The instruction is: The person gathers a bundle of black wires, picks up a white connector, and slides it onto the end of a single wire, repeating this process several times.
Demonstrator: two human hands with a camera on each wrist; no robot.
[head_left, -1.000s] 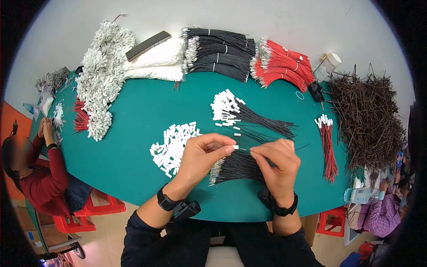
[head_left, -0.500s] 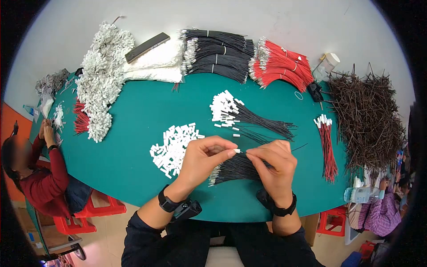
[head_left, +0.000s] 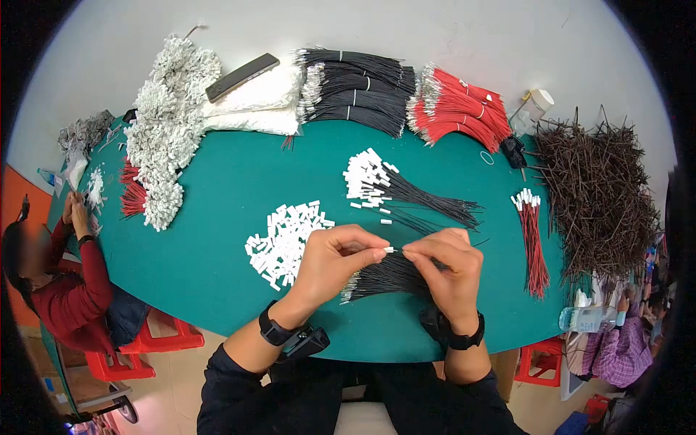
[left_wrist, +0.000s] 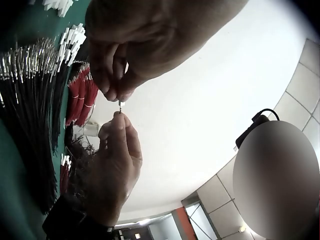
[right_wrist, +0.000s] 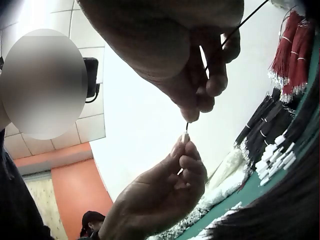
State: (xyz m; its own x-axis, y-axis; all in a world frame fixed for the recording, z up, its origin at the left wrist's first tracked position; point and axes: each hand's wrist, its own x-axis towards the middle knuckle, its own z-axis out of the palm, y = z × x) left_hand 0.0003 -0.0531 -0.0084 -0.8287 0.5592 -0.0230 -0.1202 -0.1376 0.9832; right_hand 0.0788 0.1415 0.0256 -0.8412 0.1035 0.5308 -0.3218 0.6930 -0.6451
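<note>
Between thumb and forefinger my left hand (head_left: 326, 262) pinches a small white housing (head_left: 389, 249). My right hand (head_left: 453, 272) pinches a thin black wire close to it; in the right wrist view the wire (right_wrist: 187, 126) runs into the white housing (right_wrist: 185, 136) and trails up behind the fingers. Black wires (head_left: 388, 277) with metal tips lie beneath both hands. Left of them is a pile of loose white housings (head_left: 279, 243). Beyond the hands lie black wires (head_left: 428, 197) with white housings on their left ends.
Bundled black wires (head_left: 370, 90), bundled red wires (head_left: 464, 109) and white bags (head_left: 254, 109) line the table's far side. A large white heap (head_left: 163, 123) lies left, a brown tangled heap (head_left: 598, 188) right. Another person (head_left: 72, 290) sits at the left edge.
My right hand has moved slightly left, and the gap between the two hands' fingertips has narrowed. The bare wire end visible earlier between them no longer shows in the head view.
</note>
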